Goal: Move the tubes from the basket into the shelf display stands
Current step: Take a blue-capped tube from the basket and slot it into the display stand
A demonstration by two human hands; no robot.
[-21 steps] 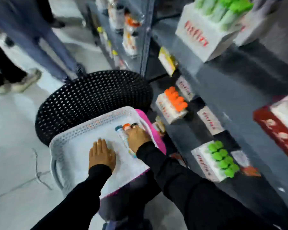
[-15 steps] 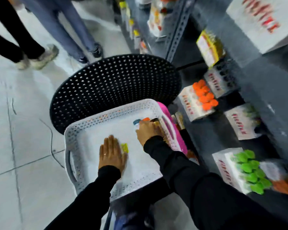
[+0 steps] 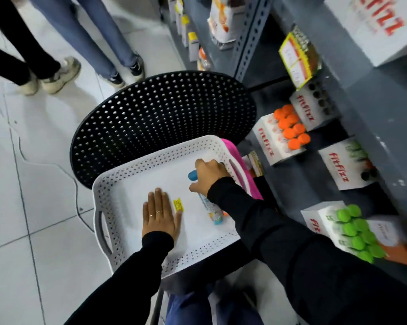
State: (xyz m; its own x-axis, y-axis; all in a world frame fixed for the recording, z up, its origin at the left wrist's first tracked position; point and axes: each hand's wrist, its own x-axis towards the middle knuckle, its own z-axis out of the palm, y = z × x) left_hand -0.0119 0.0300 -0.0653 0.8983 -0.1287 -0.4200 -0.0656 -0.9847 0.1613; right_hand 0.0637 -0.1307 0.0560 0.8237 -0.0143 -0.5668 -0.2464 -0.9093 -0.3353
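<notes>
A white perforated basket (image 3: 108, 198) rests on a black chair. My right hand (image 3: 209, 175) is closed around a blue-capped tube (image 3: 193, 175) at the basket's right side; the tube's lower end (image 3: 213, 211) shows past my wrist. My left hand (image 3: 160, 213) lies flat and open on the basket floor, beside a small yellow label (image 3: 179, 204). On the grey shelf to the right stand white display stands: one full of orange-capped tubes (image 3: 291, 130), one with empty holes (image 3: 315, 106), one partly filled (image 3: 345, 165), one with green-capped tubes (image 3: 355, 228).
The black perforated chair back (image 3: 162, 118) rises behind the basket. A pink item (image 3: 242, 167) lies along the basket's right rim. Two people's legs (image 3: 64, 43) stand on the tiled floor at upper left. A grey shelf upright (image 3: 249, 38) stands behind the chair.
My right hand has curled around the blue-capped tube. My left hand stays flat on the basket floor. The camera has tilted, shifting the shelf stands in view.
</notes>
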